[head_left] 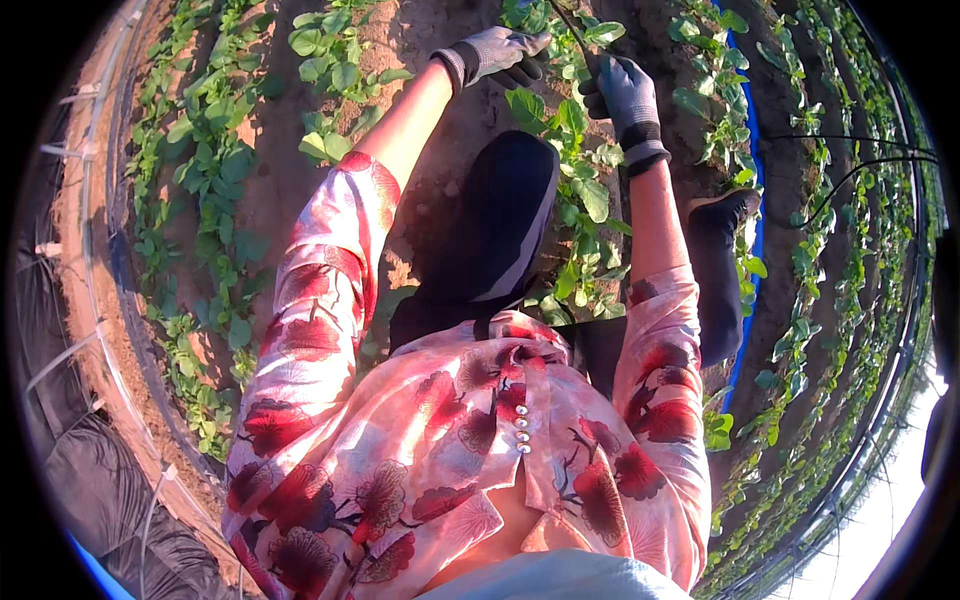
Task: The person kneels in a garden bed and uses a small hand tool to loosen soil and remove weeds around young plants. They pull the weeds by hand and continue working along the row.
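My left hand (500, 57), in a grey glove with a dark cuff, is held low over the soil beside a row of leafy green plants (575, 125). Its fingers point right, toward the row, parted with nothing visible between them. Across the same row, my right hand (624, 92), gloved alike, has its fingers curled round the lower end of a thin dark rod (568, 22). The rod slants up and left past the leaves and out of the top edge; its far end is out of view.
My dark-trousered knee (510, 190) is bent between rows, and a dark shoe (735, 203) rests to the right. A blue strip (752, 150) runs along the ground there. More green rows (205, 170) flank me. Pale hoops and a pipe (90, 190) edge the left; thin black tubes (865, 165) arc at right.
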A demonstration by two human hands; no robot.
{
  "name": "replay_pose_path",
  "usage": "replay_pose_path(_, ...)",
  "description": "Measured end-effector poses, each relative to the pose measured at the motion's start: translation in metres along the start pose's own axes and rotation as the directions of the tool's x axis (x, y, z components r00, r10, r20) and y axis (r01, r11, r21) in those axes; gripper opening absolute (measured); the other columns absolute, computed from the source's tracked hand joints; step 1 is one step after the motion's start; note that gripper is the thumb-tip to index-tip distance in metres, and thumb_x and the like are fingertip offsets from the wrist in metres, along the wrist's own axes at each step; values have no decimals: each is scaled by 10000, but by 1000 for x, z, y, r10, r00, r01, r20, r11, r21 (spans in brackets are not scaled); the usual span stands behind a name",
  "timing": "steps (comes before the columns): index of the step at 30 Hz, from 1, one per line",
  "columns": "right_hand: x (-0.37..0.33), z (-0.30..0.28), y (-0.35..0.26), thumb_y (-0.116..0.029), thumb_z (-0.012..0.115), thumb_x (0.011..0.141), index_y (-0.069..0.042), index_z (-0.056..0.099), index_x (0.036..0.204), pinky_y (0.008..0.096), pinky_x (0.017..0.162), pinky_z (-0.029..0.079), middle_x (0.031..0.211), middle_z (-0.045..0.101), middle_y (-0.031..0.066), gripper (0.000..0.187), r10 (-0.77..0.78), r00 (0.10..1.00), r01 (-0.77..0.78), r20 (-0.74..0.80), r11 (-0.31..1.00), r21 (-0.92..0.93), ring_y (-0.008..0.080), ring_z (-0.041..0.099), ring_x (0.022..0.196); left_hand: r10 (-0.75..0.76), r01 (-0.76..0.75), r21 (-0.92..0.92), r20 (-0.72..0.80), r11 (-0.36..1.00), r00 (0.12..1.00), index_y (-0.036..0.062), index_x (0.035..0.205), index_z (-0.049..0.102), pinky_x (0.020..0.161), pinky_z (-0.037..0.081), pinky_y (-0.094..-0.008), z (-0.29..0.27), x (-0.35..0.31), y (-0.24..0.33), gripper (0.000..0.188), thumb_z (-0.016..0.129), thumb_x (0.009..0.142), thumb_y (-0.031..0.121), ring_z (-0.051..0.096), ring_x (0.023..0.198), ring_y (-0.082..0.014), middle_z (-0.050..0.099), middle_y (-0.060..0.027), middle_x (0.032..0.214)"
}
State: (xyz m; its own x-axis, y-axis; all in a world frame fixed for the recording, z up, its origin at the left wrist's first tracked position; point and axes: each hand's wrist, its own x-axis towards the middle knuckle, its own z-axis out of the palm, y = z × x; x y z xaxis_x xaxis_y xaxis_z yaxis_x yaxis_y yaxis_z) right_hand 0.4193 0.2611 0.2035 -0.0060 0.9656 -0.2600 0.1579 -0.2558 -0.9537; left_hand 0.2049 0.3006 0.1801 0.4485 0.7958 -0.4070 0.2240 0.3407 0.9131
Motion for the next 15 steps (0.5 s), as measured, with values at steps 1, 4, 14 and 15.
replay_pose_path(1,8,21,-6,-251,447,894,-1,593,961,277,475,492,702,633,104,296,-58,997,61,56,997,-47,150,598,529,-28,28,-55,8,998,1000,-1,1201,515,814,450,-210,-2,7,-10,424,502,919,316,580,970,-121,593,-108,1086)
replay_pose_path(4,17,63,-30,-251,503,869,9,617,876,265,498,497,751,644,88,284,-175,978,197,116,957,-214,130,611,569,94,-148,-288,-195,946,976,2,1115,530,811,486,-322,4,7,-15,339,479,914,270,586,937,-226,595,-145,1014)
replay_pose_path(14,16,-14,2,-184,501,913,-4,596,1106,230,679,477,951,646,48,281,-170,977,181,131,981,-73,84,592,771,-273,-186,-714,-476,675,836,92,1096,541,443,472,-302,-52,-62,-217,241,576,869,164,556,500,-156,608,-82,714)
replay_pose_path(15,22,-41,22,-165,509,913,-9,606,1092,217,689,472,953,646,44,257,-204,969,221,137,967,-126,68,586,779,-387,-75,-654,-531,753,754,96,1068,483,414,466,-358,-51,-68,-255,235,561,848,127,562,503,-196,569,-62,682)
